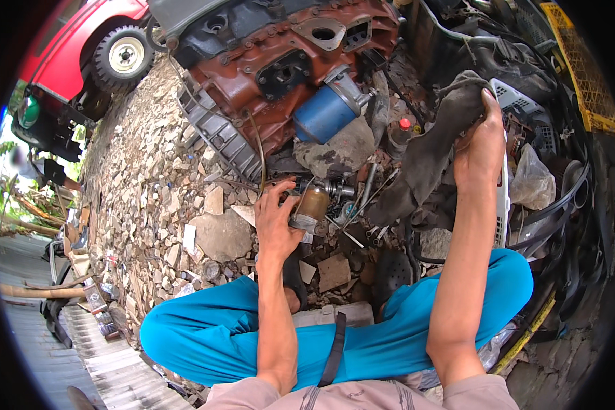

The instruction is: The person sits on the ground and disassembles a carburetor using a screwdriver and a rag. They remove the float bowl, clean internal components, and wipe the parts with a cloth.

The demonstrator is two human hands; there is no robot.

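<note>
My left hand (275, 222) is curled around the left side of a small fuel filter (313, 203) with an amber bowl and metal fittings, below the engine. Its thumb lies along the lower side of the bowl, and the fingertips are partly hidden. On the right, my raised right hand (482, 147) grips a dark grey rag (434, 150), which hangs down and to the left. A big red-brown engine block (253, 102) with a blue canister filter (328, 113) mounted on its side stands in front of me.
Stones and rubble (150, 157) cover the ground to the left. Tools and small parts (365, 219) lie between my hands. A red-capped bottle (402, 130) stands near the rag. To the right are a white plastic crate (502, 205) and black hoses (560, 219). A red vehicle (61, 48) is at far left.
</note>
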